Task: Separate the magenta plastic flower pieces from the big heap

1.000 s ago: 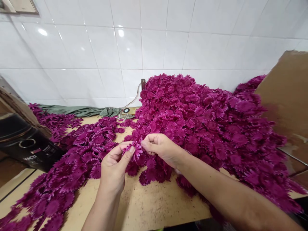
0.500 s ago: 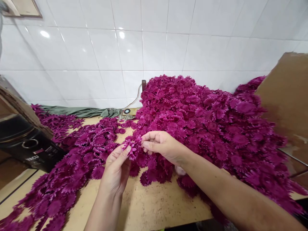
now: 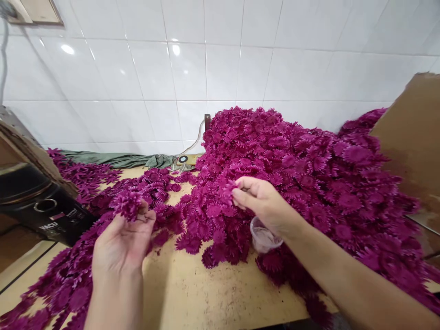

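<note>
My left hand (image 3: pixel 122 243) is raised over the left part of the table, fingers closed on a magenta fabric flower (image 3: pixel 128 203). My right hand (image 3: pixel 263 201) is at the foot of the big heap of magenta flowers (image 3: pixel 302 169), thumb and fingers pinched on a flower piece (image 3: pixel 228 189). A small clear plastic cup (image 3: pixel 261 236) sits on the table just under my right wrist. A flatter spread of flowers (image 3: pixel 85 256) lies to the left, below my left hand.
The wooden tabletop (image 3: pixel 206 293) shows bare near me. A black appliance (image 3: pixel 37 206) stands at the left edge, with a brown board above it. A cardboard sheet (image 3: pixel 412 137) leans at the right. Green cloth (image 3: pixel 117 159) and a cable lie along the white tiled wall.
My hands were together at the centre on one flower. Now the left hand has carried a flower to the left, and the right has moved right to the heap, uncovering the plastic cup.
</note>
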### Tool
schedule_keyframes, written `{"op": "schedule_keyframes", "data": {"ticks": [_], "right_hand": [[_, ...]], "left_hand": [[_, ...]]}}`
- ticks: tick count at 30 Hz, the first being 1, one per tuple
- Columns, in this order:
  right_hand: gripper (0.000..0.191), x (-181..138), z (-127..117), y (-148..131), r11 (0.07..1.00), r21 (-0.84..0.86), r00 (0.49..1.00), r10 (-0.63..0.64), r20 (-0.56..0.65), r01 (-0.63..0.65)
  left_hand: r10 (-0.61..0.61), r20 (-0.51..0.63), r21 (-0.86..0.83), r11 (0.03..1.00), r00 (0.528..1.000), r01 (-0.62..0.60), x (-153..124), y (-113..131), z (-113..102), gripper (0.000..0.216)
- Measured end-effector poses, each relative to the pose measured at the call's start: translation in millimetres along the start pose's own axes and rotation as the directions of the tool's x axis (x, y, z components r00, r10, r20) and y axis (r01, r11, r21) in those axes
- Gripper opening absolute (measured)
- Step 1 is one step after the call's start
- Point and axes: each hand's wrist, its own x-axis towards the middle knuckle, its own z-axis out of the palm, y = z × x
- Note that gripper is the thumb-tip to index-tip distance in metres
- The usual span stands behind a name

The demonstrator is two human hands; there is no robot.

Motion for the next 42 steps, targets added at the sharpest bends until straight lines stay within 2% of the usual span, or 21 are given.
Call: {"op": "schedule_keyframes", "data": {"ticks": [2,3,5,6,8,10,12,16,19,22,24,27,32,37,42], "right_hand": [[0.009,6.3,-14.0,4.1,0.988,-0.146,0.990,0.023,-0.139,-0.043],[0.014,9.7,-17.5,5.8,0.967,-0.247,0.976,0.003,-0.216,-0.058],[0.027,14.3,-15.7,6.7,0.897,-0.441,0.943,-0.124,-0.308,-0.026],[0.030,14.9,-10.9,5.5,0.857,-0.514,0.935,-0.200,-0.294,0.022],[0.029,13.1,4.0,1.5,0.804,-0.580,0.946,-0.278,-0.168,0.133],[0.025,10.4,20.6,-1.6,0.797,-0.570,0.964,-0.263,-0.031,0.200],[0.024,10.1,33.5,-0.3,0.812,-0.544,0.975,-0.214,0.059,0.211],[0.017,17.6,40.8,12.7,0.871,-0.459,0.983,-0.135,0.122,0.177],[0.006,22.5,37.4,19.7,0.922,-0.369,0.992,-0.088,0.095,0.118],[0.007,21.4,36.4,19.6,0.943,-0.332,0.999,-0.042,-0.008,0.037],[0.019,17.7,38.5,17.5,0.948,-0.320,0.998,-0.024,-0.056,0.005],[0.035,11.4,44.2,14.6,0.943,-0.333,0.999,-0.003,-0.038,-0.009],[0.039,11.2,53.3,15.8,0.938,-0.344,0.989,0.001,-0.150,-0.053],[0.021,20.9,51.8,25.4,0.957,-0.289,0.998,-0.040,-0.052,0.024],[0.021,19.0,42.4,23.4,0.932,-0.353,0.993,-0.106,-0.044,0.084]], "left_hand": [[-0.009,0.080,0.186,0.983,0.997,-0.006,2.8,-0.2,-5.0,0.012],[-0.033,0.118,0.297,0.955,0.993,-0.004,1.7,-3.3,-4.4,0.017],[-0.049,0.175,0.480,0.876,0.983,-0.042,-3.3,-12.6,1.9,0.023],[-0.034,0.207,0.540,0.838,0.978,-0.085,-6.2,-17.5,6.3,0.024],[-0.001,0.289,0.604,0.776,0.957,-0.181,-11.1,-25.3,15.0,0.026],[-0.018,0.352,0.634,0.740,0.936,-0.224,-14.4,-29.3,20.8,0.025],[-0.049,0.385,0.650,0.723,0.922,-0.234,-16.3,-31.0,23.3,0.024],[-0.108,0.405,0.630,0.752,0.908,-0.192,-18.2,-34.4,21.3,0.026],[-0.115,0.383,0.601,0.784,0.917,-0.153,-17.9,-38.9,18.7,0.024],[-0.025,0.356,0.584,0.786,0.934,-0.202,-17.3,-42.7,18.5,0.020],[0.019,0.344,0.568,0.792,0.939,-0.225,-17.6,-44.4,19.7,0.020],[0.044,0.311,0.545,0.810,0.949,-0.216,-19.6,-46.1,22.5,0.020],[0.128,0.207,0.513,0.830,0.970,-0.219,-24.0,-49.8,27.0,0.020],[0.216,0.208,0.567,0.768,0.954,-0.297,-29.2,-52.7,28.0,0.016],[0.218,0.221,0.631,0.711,0.951,-0.310,-25.7,-50.8,24.4,0.015]]}}
